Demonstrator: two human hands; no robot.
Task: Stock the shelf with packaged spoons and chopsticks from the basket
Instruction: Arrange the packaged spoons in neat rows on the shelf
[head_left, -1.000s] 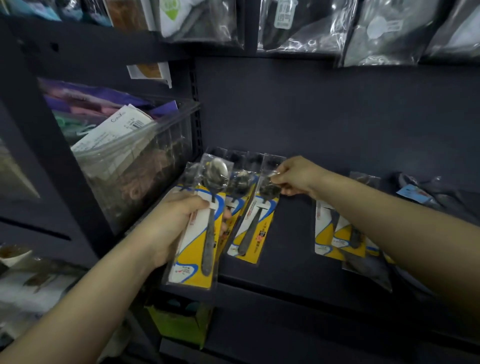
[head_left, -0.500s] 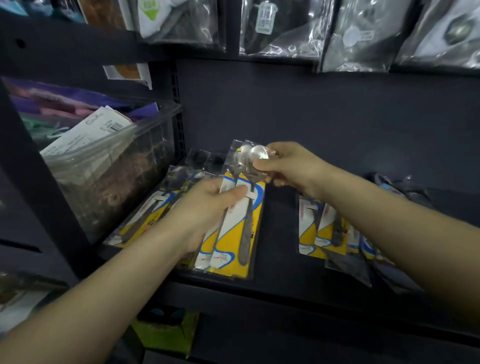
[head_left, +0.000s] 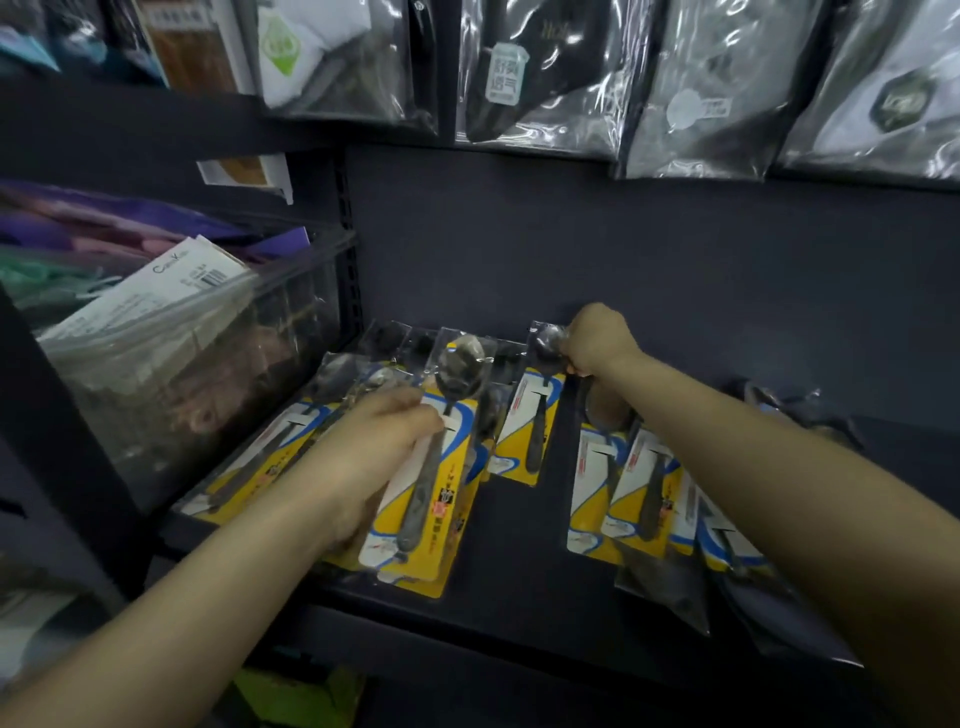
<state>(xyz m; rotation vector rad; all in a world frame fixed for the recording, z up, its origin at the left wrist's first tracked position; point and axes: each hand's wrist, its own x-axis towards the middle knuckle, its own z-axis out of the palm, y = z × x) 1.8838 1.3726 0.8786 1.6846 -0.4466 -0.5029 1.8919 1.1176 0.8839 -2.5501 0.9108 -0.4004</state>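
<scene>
Several spoon packs with yellow, white and blue cards lie on the dark shelf (head_left: 524, 566). My left hand (head_left: 374, 457) grips a small stack of spoon packs (head_left: 431, 499) at the shelf's front left. My right hand (head_left: 597, 340) pinches the top of a single spoon pack (head_left: 530, 426) that lies flat further back, just right of the stack. More spoon packs (head_left: 628, 493) lie in a row under my right forearm. Another group of packs (head_left: 270, 457) sits at the far left. No basket or chopsticks are in view.
A clear plastic bin (head_left: 208, 364) full of packaged goods stands on the shelf to the left. Bagged items (head_left: 545, 78) hang along the rack above. Dark packets (head_left: 795, 410) lie at the far right. A yellow-green box (head_left: 291, 696) sits below the shelf.
My right hand has carried one spoon pack off the stack and set it down on the shelf to the right. My left hand has kept hold of the remaining stack.
</scene>
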